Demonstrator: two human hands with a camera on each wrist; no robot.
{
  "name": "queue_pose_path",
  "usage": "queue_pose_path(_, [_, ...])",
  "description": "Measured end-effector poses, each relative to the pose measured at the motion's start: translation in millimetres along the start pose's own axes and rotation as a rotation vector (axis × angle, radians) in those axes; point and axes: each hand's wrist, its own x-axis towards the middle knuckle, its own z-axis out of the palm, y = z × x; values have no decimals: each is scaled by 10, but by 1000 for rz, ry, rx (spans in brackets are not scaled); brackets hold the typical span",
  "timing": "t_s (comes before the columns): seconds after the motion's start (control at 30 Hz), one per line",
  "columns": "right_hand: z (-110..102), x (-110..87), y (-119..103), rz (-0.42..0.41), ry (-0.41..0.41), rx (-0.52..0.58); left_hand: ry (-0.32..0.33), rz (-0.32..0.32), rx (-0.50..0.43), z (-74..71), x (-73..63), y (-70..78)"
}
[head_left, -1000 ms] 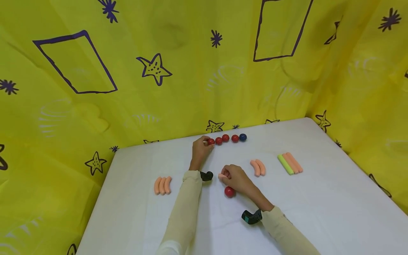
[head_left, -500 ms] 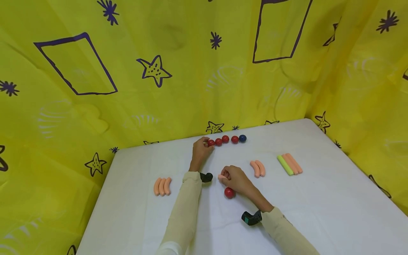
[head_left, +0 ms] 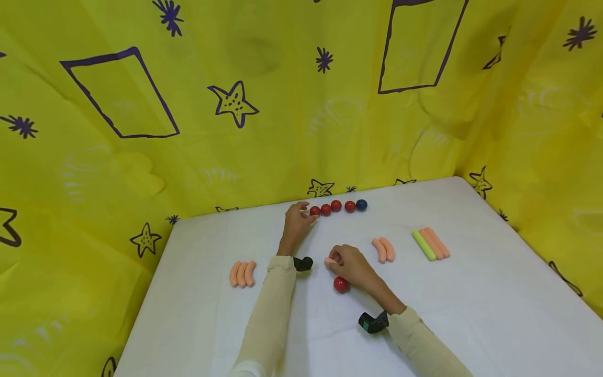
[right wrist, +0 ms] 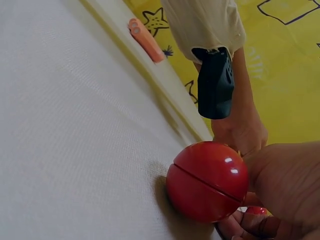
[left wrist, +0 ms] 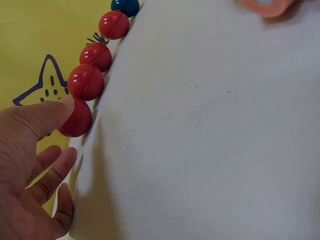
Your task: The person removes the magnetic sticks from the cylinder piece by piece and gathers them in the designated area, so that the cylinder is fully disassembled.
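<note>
At the back of the table, my left hand [head_left: 296, 222] has its fingers spread beside the endmost red ball [head_left: 314, 211]. In the left wrist view a digit touches that red ball [left wrist: 77, 120] while the other fingers stand off it. Several shiny red balls and one blue ball [head_left: 361, 204] form a row to its right. My right hand [head_left: 350, 266] pinches a short peach-coloured stick [head_left: 331, 261], mostly hidden by the fingers. Just below that hand sits another red ball [head_left: 341, 285], with a seam visible around the red ball [right wrist: 207, 182] in the right wrist view.
Three curved peach sticks [head_left: 242, 274] lie side by side at left. Two more curved sticks [head_left: 383, 250] lie right of centre, then a green stick [head_left: 424, 245] beside two straight peach ones [head_left: 434, 243]. A yellow curtain [head_left: 282, 152] borders the white table [head_left: 198, 314].
My left fingers have loosened and parted a little from the endmost red ball. The right hand holds its place with the peach stick. The head view has shifted slightly.
</note>
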Motion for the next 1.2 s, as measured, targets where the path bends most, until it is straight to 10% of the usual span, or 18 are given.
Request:
queue_pose_path(0.4, [10,3,-43,104,92,-62,-40,-13,-1,-146,-239,-20])
queue_pose_path(1.2, [-100,28,54,136,162,206,-487,81,150,-448,-822,79])
